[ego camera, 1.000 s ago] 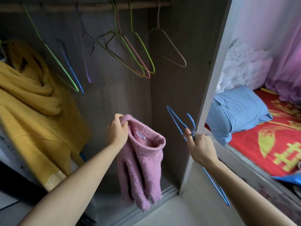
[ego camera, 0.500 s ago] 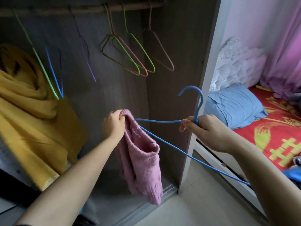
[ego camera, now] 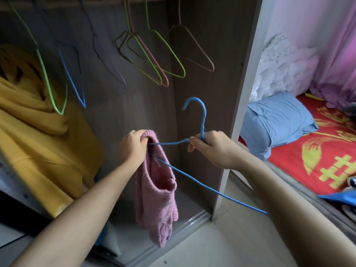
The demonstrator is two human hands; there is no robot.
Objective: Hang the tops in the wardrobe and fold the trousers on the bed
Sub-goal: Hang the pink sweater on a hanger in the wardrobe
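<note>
The rail of the wardrobe (ego camera: 204,35) is almost wholly cut off by the top edge, so the hooks of the empty wire hangers (ego camera: 154,60) run out of view; those at the far left are blurred. One shoulder of the blue hanger (ego camera: 202,120) disappears inside the collar of the pink sweater (ego camera: 156,201). Its long lower bar passes behind the right forearm, hiding its far end. A yellow garment (ego camera: 38,147) fills the wardrobe's left side.

The left hand (ego camera: 133,146) is held out before the wardrobe opening, knuckles up. Its grip is closed over the sweater's collar, and the knit hangs limp below it. The right hand (ego camera: 215,146), level with the left, has its grip closed round the hanger's neck just under the upright hook, forefinger angled downward. Beyond the wardrobe's side panel lies the bed (ego camera: 289,160) with a blue pillow (ego camera: 275,122), its far end out of frame.
</note>
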